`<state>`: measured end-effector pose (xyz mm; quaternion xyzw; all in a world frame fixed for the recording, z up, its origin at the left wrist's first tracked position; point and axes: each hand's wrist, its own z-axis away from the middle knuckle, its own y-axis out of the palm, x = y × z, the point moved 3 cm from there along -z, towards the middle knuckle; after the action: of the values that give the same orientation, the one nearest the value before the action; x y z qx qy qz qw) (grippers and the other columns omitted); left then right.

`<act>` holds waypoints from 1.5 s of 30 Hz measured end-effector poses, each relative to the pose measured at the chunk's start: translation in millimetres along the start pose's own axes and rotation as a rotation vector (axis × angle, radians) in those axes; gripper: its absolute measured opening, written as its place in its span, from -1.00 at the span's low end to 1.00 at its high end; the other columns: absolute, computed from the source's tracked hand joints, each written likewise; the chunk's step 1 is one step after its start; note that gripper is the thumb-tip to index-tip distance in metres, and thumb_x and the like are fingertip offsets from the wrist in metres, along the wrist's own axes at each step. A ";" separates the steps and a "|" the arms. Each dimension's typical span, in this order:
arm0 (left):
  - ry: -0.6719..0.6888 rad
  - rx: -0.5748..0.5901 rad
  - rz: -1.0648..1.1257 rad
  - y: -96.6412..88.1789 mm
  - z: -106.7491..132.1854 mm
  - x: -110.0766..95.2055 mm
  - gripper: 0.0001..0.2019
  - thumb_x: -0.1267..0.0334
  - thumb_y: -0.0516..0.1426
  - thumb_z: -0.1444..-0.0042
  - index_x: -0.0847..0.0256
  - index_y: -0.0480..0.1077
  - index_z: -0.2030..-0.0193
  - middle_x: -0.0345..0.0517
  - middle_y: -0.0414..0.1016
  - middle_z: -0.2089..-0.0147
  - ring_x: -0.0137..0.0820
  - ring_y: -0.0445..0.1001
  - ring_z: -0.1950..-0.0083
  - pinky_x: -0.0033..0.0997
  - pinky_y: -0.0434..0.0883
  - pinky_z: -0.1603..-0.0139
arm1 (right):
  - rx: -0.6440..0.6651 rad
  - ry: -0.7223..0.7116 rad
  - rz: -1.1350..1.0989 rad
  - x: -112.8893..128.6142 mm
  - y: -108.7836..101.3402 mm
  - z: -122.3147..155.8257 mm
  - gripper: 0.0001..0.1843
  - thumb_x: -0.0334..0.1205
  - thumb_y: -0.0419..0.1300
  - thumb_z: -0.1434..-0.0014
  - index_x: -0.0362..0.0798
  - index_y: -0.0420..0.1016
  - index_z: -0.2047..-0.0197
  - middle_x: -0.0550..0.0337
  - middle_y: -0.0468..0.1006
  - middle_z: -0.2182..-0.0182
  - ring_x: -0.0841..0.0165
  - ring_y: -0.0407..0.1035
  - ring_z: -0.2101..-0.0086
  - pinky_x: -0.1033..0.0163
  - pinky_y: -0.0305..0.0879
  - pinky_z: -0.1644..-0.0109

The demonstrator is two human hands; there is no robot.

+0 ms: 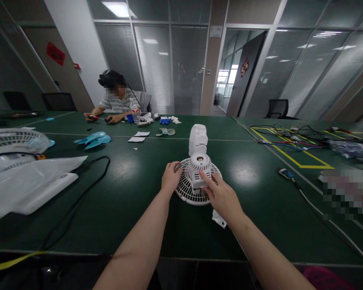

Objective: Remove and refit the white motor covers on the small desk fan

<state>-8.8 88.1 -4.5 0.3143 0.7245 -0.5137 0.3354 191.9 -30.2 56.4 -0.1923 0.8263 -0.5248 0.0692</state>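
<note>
A round white fan grille (186,189) lies on the green table in front of me, with a white slotted motor housing (199,167) upright at its centre. My left hand (170,179) grips the grille's left rim, its fingertips on the ribs. My right hand (225,197) has its thumb and fingers around the lower right side of the housing; part of that grasp is hidden. Just behind the housing is a taller white plastic piece (198,139); whether the two are joined I cannot tell. A small white part (219,218) lies beside my right wrist.
Left on the green table (133,225) are another fan grille (21,139), a white bag (42,177), a black cable (104,173) and blue fan blades (95,139). A person (117,96) works across the table. Right lie a plug (286,173) with its cord and several wires (290,139).
</note>
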 end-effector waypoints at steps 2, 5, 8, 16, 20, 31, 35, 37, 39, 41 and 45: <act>0.006 0.001 0.000 0.1 0.3 -0.6 -0.76 0.17 0.09 -0.16 0.00 0.43 0.03 -0.15 0.37 0.00 -0.31 0.45 0.07 -0.29 0.37 -0.03 | 0.014 0.001 -0.003 -0.6 -1.1 0.5 -0.39 -0.15 -0.03 -0.32 0.31 -0.08 -0.38 0.08 0.33 -0.09 0.25 0.41 0.18 0.12 0.42 0.16; 0.013 -0.007 0.000 0.6 0.0 -0.4 -0.76 0.18 0.10 -0.15 0.00 0.43 0.04 -0.15 0.37 0.01 -0.31 0.45 0.07 -0.28 0.36 -0.03 | -0.003 0.064 -0.049 2.9 -2.4 0.4 -0.25 -0.01 0.04 -0.28 0.23 -0.25 -0.42 0.02 0.34 -0.09 0.19 0.41 0.17 0.06 0.41 0.13; 0.018 -0.023 0.019 0.8 -1.3 1.4 -0.77 0.20 0.12 -0.13 0.03 0.44 0.06 -0.14 0.38 0.04 -0.32 0.45 0.08 -0.29 0.37 -0.02 | -0.046 0.185 -0.076 8.7 -1.4 -0.9 0.07 0.19 0.17 -0.12 0.07 -0.41 -0.44 -0.10 0.32 -0.08 0.08 0.39 0.14 -0.02 0.40 0.13; 0.043 -0.006 0.124 0.4 -3.6 2.6 -0.84 0.17 0.15 -0.10 0.09 0.49 0.20 -0.16 0.47 0.18 -0.35 0.47 0.16 -0.33 0.39 0.04 | -0.067 0.277 -0.104 -3.4 2.8 0.1 0.05 0.02 0.19 -0.11 0.07 -0.42 -0.44 -0.09 0.31 -0.05 0.03 0.32 0.03 -0.09 0.34 0.01; 0.009 0.012 0.132 1.5 -1.8 4.1 -0.77 0.17 0.10 -0.13 0.07 0.46 0.09 -0.15 0.51 0.19 -0.34 0.48 0.15 -0.32 0.40 0.07 | -0.081 0.307 -0.193 -35.4 -6.2 6.2 0.04 -0.02 0.19 -0.10 0.07 -0.41 -0.44 -0.06 0.28 -0.08 0.09 0.34 0.01 -0.02 0.35 -0.03; 0.013 0.143 0.033 8.3 -3.5 9.8 -0.76 0.15 0.07 -0.17 0.03 0.45 0.05 -0.13 0.51 0.04 -0.27 0.48 0.05 -0.27 0.41 0.04 | -0.224 0.542 -0.045 -181.4 -51.0 85.2 0.15 0.13 0.25 0.00 -0.09 -0.32 -0.43 -0.19 0.19 -0.21 -0.02 0.23 -0.14 -0.05 0.22 -0.17; 0.010 0.170 0.001 8.7 -2.3 8.3 -0.74 0.12 0.06 -0.18 0.01 0.45 0.03 -0.14 0.50 0.00 -0.25 0.47 0.01 -0.25 0.41 0.02 | -0.228 0.609 0.005 -209.4 -63.5 110.0 0.19 0.20 0.23 0.01 -0.11 -0.35 -0.43 -0.21 0.16 -0.23 -0.05 0.22 -0.15 -0.07 0.21 -0.17; 0.012 0.176 -0.011 9.4 -2.5 8.0 -0.74 0.13 0.06 -0.18 0.02 0.45 0.03 -0.13 0.50 0.01 -0.25 0.47 0.01 -0.25 0.41 0.02 | -0.225 0.623 0.036 -211.5 -65.9 114.6 0.16 0.23 0.20 -0.01 -0.11 -0.33 -0.43 -0.22 0.16 -0.22 -0.06 0.22 -0.14 -0.09 0.23 -0.14; 0.020 0.165 -0.019 10.0 -3.0 7.9 -0.74 0.14 0.06 -0.17 0.02 0.45 0.04 -0.12 0.51 0.02 -0.25 0.48 0.03 -0.26 0.40 0.02 | -0.265 0.603 0.086 -207.6 -67.9 113.8 0.09 0.24 0.15 -0.05 -0.13 -0.24 -0.43 -0.22 0.21 -0.18 -0.06 0.22 -0.12 -0.11 0.22 -0.13; 0.027 0.154 -0.024 10.0 -3.0 7.7 -0.75 0.15 0.07 -0.16 0.02 0.46 0.05 -0.12 0.51 0.04 -0.25 0.48 0.04 -0.26 0.40 0.02 | -0.354 0.569 0.153 -200.9 -71.9 108.4 -0.01 0.20 0.12 -0.10 -0.18 -0.13 -0.41 -0.23 0.29 -0.10 -0.06 0.24 -0.08 -0.13 0.20 -0.12; 0.031 0.155 -0.026 8.5 -1.4 6.2 -0.75 0.16 0.07 -0.16 0.03 0.46 0.05 -0.10 0.52 0.03 -0.25 0.48 0.04 -0.27 0.40 0.04 | -0.538 0.502 0.271 -184.6 -90.2 82.7 -0.11 0.09 0.13 -0.14 -0.24 -0.04 -0.37 -0.27 0.33 -0.06 -0.08 0.22 -0.08 -0.19 0.13 -0.15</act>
<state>-5.8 92.5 -13.7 0.3376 0.6917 -0.5676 0.2922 409.3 -61.5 84.5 0.0415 0.9435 -0.3063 -0.1192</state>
